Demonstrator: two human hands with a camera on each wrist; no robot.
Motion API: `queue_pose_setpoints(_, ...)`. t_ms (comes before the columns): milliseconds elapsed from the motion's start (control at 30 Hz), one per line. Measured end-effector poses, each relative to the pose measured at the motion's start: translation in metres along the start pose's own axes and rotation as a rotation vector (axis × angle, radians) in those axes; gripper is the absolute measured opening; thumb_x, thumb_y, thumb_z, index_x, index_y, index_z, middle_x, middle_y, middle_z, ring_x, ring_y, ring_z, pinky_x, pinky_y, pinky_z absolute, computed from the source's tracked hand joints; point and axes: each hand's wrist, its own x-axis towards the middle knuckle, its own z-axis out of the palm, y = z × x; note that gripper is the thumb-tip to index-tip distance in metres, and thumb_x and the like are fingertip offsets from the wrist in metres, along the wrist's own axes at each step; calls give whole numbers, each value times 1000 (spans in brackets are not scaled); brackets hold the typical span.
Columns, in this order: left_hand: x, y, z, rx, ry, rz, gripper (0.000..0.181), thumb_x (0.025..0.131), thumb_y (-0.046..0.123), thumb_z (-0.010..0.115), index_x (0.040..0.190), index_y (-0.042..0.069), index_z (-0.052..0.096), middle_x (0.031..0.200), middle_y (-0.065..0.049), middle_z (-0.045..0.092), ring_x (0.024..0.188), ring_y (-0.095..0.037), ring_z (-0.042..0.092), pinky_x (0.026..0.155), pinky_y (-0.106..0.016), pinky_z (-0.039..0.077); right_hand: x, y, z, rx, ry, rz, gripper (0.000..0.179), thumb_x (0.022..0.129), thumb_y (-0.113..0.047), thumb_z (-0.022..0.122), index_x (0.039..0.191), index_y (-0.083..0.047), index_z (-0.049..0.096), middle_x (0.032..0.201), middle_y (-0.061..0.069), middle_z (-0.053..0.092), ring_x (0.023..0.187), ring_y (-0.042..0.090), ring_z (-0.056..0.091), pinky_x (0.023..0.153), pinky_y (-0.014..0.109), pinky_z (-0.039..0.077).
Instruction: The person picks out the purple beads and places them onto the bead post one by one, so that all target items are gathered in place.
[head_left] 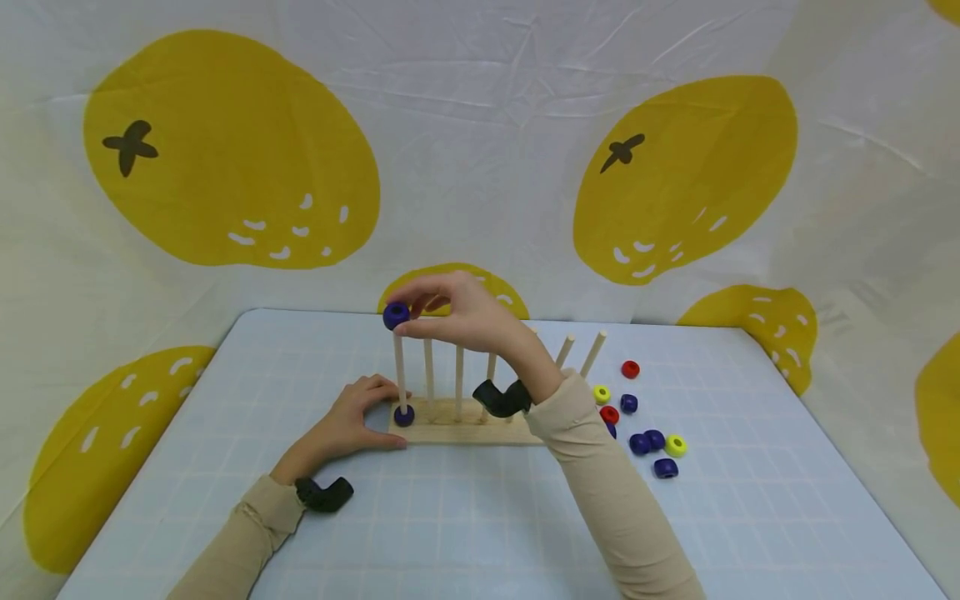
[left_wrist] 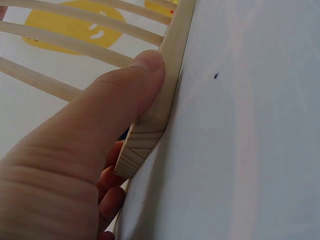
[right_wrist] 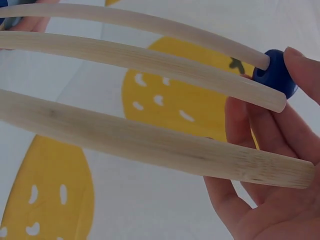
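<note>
My right hand point(head_left: 465, 312) pinches a dark blue bead point(head_left: 396, 316) between thumb and fingertips. That bead is at the top of the leftmost peg point(head_left: 401, 367); in the right wrist view the peg's tip meets the hole of the bead point(right_wrist: 281, 82). Another blue bead point(head_left: 404, 416) sits at the foot of the same peg. My left hand point(head_left: 352, 418) grips the left end of the wooden base point(head_left: 465, 434), thumb along its front edge and fingers behind. The left wrist view shows the thumb point(left_wrist: 145, 75) pressed against the wood.
Several bare pegs point(head_left: 429, 371) stand along the base, partly hidden by my right arm. Right of the rack lie loose beads: blue ones point(head_left: 665, 468), yellow ones point(head_left: 676, 446) and red ones point(head_left: 630, 369). A patterned cloth point(head_left: 480, 167) hangs behind the table.
</note>
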Motion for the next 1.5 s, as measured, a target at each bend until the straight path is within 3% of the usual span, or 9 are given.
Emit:
queue_pose_setpoints(100,0,0,-1,4,4,5,62,66,38,92,119,16,70,112,8,60,100,-16,50,84,-43,33,0,0,0,-3,-12,1,30,88,-12,75,117,-4,70,100,-1,71,91,11,63,90,40,49)
queue_pose_setpoints(333,0,0,0,-12,-9,-26,61,66,40,92,119,19,70,112,11,59,101,-14,49,86,-44,33,1,-1,2,-81,-78,29,31,88,-16,76,118,-9,71,106,-6,70,97,12,62,92,26,45)
queue_pose_setpoints(733,1,-1,0,1,-1,-10,62,65,41,92,118,18,70,112,11,59,100,-14,48,86,-44,33,1,-2,3,-155,-123,33,28,91,-17,73,118,-10,71,111,-4,69,99,12,60,94,28,43)
queue_pose_setpoints(1233,1,0,0,-3,11,-6,61,66,41,92,119,21,70,111,11,59,101,-14,49,84,-42,33,0,-2,3,-138,-88,27,27,92,-17,72,118,-10,71,112,-3,69,100,9,59,95,32,44)
queue_pose_setpoints(1500,0,0,2,-5,2,-19,62,65,41,92,119,21,70,112,11,59,102,-13,49,85,-41,34,-4,-6,0,-39,61,-47,23,91,-10,72,112,-3,71,110,4,70,99,16,61,93,31,47)
